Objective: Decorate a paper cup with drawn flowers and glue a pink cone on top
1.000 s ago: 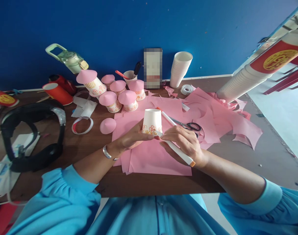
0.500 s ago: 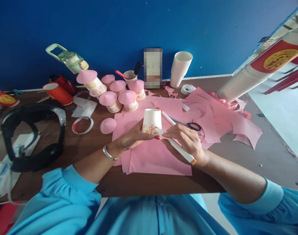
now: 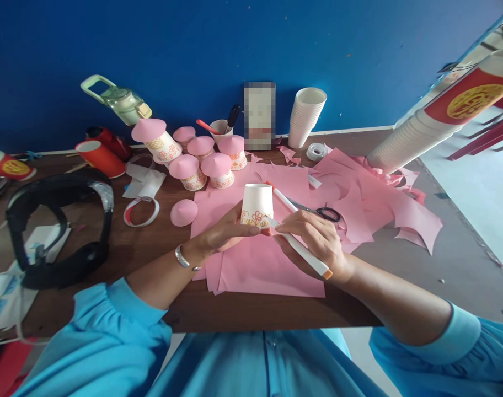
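Note:
Upside down in my left hand [image 3: 226, 230] is a white paper cup [image 3: 257, 199], its lower part drawn with orange and yellow flowers. My fingers wrap its rim. A white marker pen [image 3: 305, 253] with an orange end is gripped in my right hand [image 3: 313, 237], its tip touching or very near the flowers. Pink paper sheets [image 3: 268, 275] lie beneath both hands. Another white marker with a red-orange end [image 3: 282, 197] and black-handled scissors [image 3: 328, 214] rest behind my right hand. Left of the cup sits a loose pink paper cone [image 3: 184, 212].
Several decorated cups with pink cone tops [image 3: 217, 168] stand at the back left. A cup stack [image 3: 305, 118], a clear tape roll [image 3: 317, 151] and pink scraps [image 3: 351, 193] lie to the right. A black headband-like device [image 3: 15, 237] and a white tape ring [image 3: 141, 212] are left.
The whole view has shifted very slightly. Both hands, the cup and the marker pen stay almost where they were.

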### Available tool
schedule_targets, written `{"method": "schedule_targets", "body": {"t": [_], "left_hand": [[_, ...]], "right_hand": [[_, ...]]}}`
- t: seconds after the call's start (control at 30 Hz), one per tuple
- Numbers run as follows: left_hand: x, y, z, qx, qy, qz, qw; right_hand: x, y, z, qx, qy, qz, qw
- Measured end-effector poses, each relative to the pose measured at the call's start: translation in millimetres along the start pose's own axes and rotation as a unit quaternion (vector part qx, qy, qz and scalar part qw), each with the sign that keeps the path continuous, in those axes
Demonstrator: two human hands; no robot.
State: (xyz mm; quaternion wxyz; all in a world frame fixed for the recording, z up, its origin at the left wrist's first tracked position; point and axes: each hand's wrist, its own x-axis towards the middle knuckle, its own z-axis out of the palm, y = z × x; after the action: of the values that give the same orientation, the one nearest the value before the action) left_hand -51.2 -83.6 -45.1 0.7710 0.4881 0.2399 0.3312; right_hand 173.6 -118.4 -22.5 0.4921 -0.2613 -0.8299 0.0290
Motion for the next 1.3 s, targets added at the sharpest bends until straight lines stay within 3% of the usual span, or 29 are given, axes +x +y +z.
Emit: {"method": "schedule_targets", "body": {"t": [0.5,0.87,1.3], "left_hand": [[-2,-1,-3.8,0.007,0.005,0.009,1.0],[1,-7,-6.4,-0.048,-0.002,0.021,0.999],[0,9,9.4,0.017,0.026,0.0,1.0]], "right_hand": [[2,-4,-7,0.022,0.032,-0.007,0.999],[0,-1,-3,0.008,0.044,0.058,0.997],[-1,-1,-2,0.04,0.013,0.003,0.999]]}}
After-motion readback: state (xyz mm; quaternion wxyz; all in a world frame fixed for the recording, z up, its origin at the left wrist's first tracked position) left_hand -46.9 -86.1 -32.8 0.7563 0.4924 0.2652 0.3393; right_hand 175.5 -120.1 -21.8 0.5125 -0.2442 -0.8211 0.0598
